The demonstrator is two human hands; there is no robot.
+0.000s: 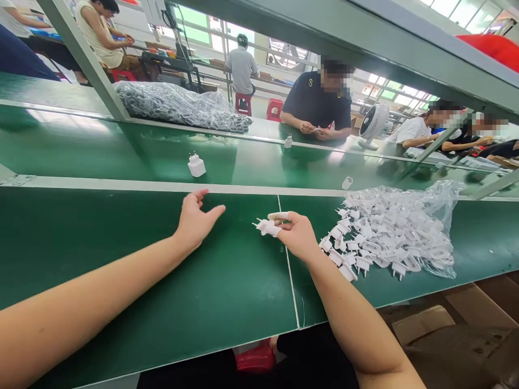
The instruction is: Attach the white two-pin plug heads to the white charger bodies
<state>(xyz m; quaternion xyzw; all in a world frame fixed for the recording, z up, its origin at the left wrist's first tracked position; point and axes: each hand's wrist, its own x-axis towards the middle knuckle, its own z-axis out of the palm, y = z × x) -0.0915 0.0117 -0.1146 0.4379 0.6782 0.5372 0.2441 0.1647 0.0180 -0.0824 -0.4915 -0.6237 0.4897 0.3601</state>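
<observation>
My right hand (298, 233) grips a small white plug piece (267, 227), its two pins pointing left, above the green tabletop (227, 270). White covers wrap some of that hand's fingertips. My left hand (198, 220) holds nothing; its thumb and fingers are apart close to the pale strip (243, 189) along the table. Just beyond it a white plug charger (197, 165) stands upright on the green belt, pins up. To the right of my right hand, many loose white plug pieces (379, 235) spill from a clear plastic bag (444, 202).
Farther along the belt are another white charger (288, 141) and a white housing (347, 183). A bag of grey-white parts (174, 105) lies across the belt. Opposite sits a co-worker (318, 102) beside a white fan (373, 124). A metal beam (324, 32) crosses overhead; cardboard boxes (454, 324) stand lower right.
</observation>
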